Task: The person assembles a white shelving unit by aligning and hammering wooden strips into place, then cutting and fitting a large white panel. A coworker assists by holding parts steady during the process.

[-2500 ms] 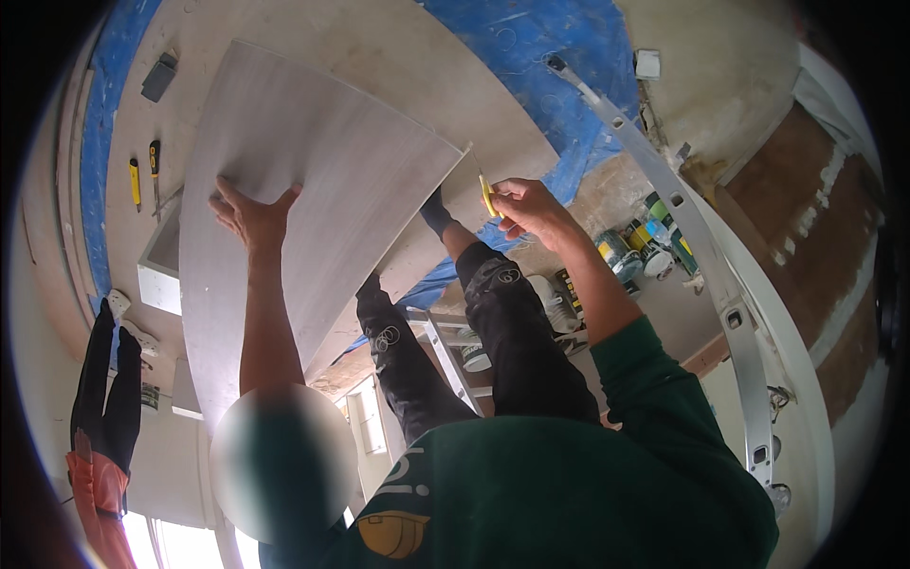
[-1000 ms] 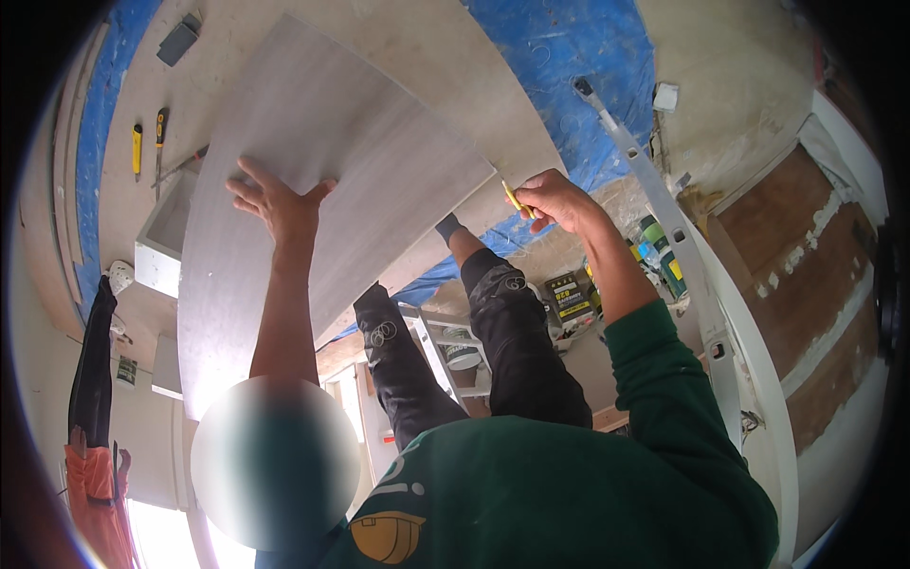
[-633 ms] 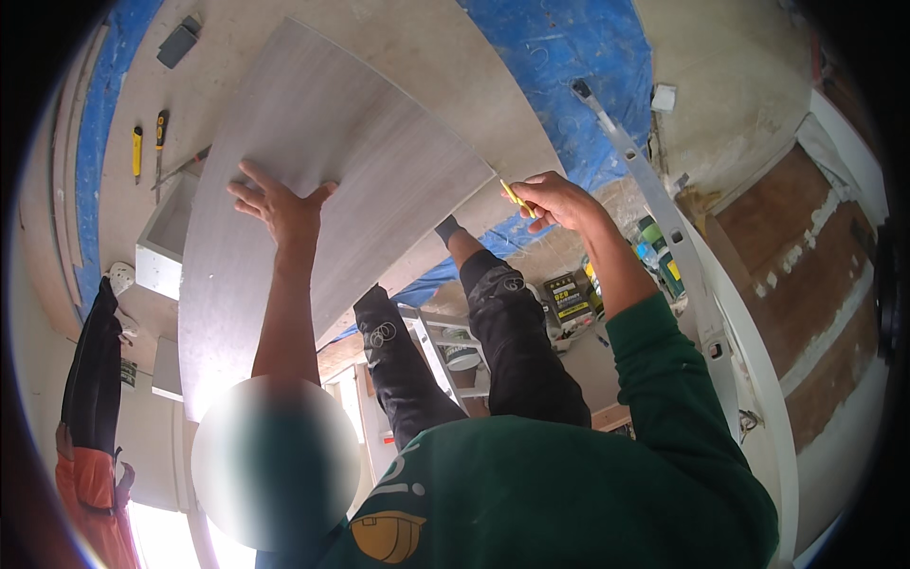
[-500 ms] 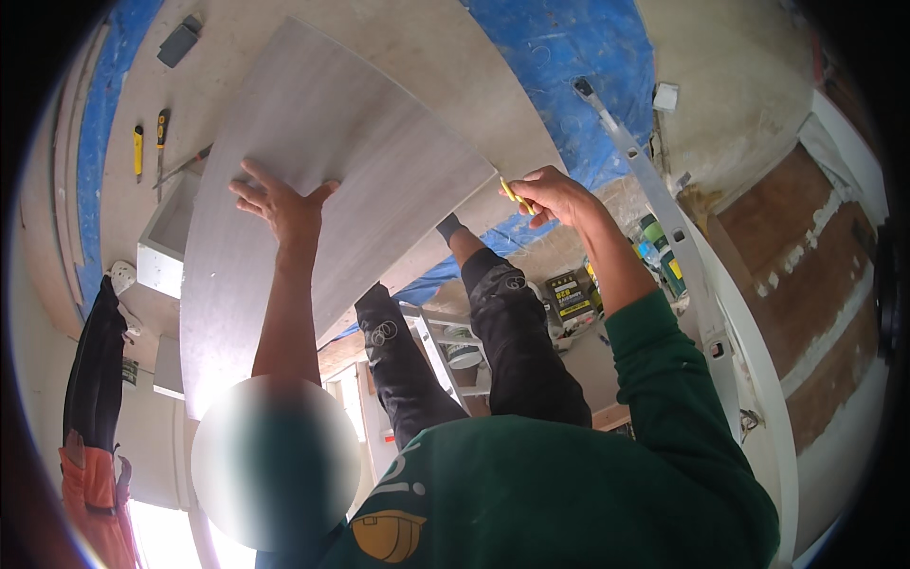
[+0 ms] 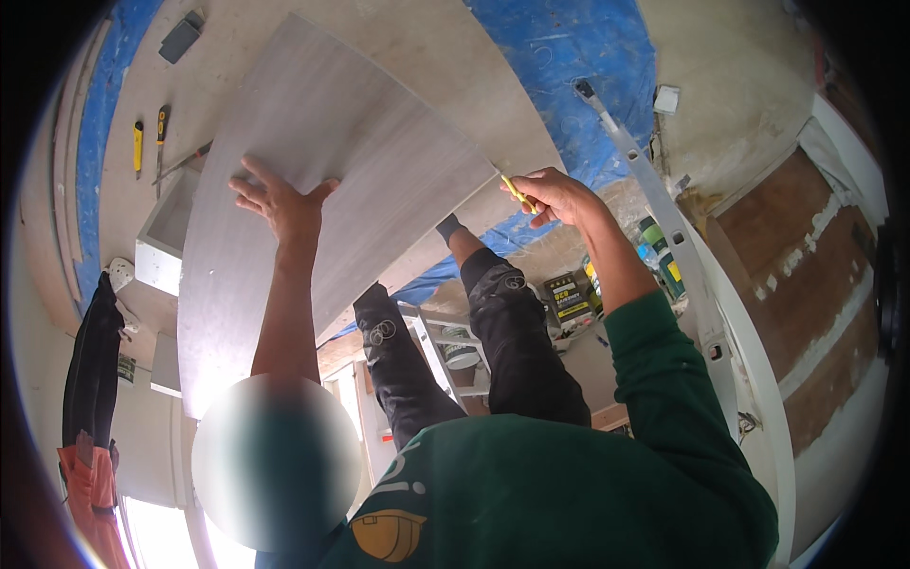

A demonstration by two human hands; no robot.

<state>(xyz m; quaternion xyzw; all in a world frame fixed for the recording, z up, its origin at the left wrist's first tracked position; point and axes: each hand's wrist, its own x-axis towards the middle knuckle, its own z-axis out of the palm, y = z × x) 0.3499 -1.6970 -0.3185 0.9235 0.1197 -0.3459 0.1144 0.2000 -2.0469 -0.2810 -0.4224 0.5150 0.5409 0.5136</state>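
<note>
A large grey wood-grain board (image 5: 379, 161) lies in front of me, reaching toward the lower left. My left hand (image 5: 284, 204) rests on its face with the fingers spread apart. Over by the board's right corner, my right hand (image 5: 559, 196) is closed around a slim yellow tool (image 5: 518, 193). One end of that tool points at the corner; whether it touches the board I cannot tell. The tool's exact kind is too small to make out.
Left of the board lie a yellow utility knife (image 5: 138, 150), a screwdriver (image 5: 160, 142) and a grey block (image 5: 180, 38). A long spirit level (image 5: 654, 180) lies at the right, near blue sheeting (image 5: 569, 66). Tubs and bottles (image 5: 569, 299) stand beyond my legs.
The yellow tool has turned slightly in my right hand, which stays by the board's corner. My left hand keeps its place on the board.
</note>
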